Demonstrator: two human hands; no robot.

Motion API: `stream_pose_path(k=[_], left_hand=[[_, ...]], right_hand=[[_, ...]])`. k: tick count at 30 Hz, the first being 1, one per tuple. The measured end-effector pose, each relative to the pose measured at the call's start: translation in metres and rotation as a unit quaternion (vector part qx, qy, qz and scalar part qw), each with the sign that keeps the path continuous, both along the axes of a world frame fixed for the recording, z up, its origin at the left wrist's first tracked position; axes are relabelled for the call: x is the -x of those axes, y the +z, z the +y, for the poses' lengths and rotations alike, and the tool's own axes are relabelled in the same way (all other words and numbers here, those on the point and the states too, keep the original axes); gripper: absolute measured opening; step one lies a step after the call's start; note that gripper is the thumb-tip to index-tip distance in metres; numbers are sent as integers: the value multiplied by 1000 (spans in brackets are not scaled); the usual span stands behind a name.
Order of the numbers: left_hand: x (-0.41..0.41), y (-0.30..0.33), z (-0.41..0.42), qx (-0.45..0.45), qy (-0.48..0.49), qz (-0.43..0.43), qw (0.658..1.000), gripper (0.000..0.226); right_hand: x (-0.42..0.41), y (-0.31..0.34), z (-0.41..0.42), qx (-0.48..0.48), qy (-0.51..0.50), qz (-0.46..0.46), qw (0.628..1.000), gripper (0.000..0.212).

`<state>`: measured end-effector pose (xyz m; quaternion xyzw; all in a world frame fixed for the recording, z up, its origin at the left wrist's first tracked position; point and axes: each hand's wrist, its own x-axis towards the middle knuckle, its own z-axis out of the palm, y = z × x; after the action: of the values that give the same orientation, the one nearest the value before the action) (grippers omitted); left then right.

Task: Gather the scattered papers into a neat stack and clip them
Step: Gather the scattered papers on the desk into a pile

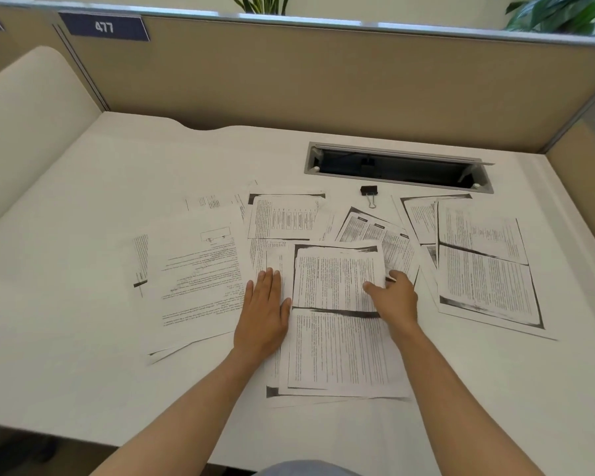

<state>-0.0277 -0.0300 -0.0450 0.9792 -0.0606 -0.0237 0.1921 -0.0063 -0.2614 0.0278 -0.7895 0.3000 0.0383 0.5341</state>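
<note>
Several printed sheets lie spread over the white desk (83,218). A loose pile (337,345) sits in the middle near me, more sheets (200,280) fan out to the left, and others (485,266) lie to the right. My left hand (263,312) rests flat, fingers together, on the left edge of the middle pile. My right hand (394,297) grips the right edge of the pile's top sheet, thumb on top and fingers under it. A black binder clip (369,192) lies by itself behind the papers.
An open cable tray (397,168) is sunk into the desk behind the clip. Tan partition walls (323,80) close the back and right sides. A cream curved panel (24,108) stands at the left. The desk's front edge runs just below my forearms.
</note>
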Motion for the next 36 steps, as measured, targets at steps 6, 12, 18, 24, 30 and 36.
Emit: stream_pose_path(k=[6, 12, 18, 24, 30, 36], left_hand=[[0, -1, 2, 0, -3, -4, 1000, 69], [1, 4, 2, 27, 1, -6, 1000, 59], [0, 9, 9, 121, -2, -8, 993, 58], [8, 11, 36, 23, 22, -78, 996, 68], [19, 17, 75, -53, 80, 51, 994, 98], [28, 18, 89, -64, 78, 78, 992, 110]], right_hand=[[-3, 3, -1, -73, -5, 8, 997, 45], [-4, -1, -14, -160, 38, 72, 984, 33], [-4, 3, -16, -117, 114, 53, 985, 38], [-13, 1, -11, -125, 66, -8, 990, 40], [-16, -9, 0, -117, 36, -22, 992, 50], [-16, -13, 10, -113, 22, -36, 993, 54]])
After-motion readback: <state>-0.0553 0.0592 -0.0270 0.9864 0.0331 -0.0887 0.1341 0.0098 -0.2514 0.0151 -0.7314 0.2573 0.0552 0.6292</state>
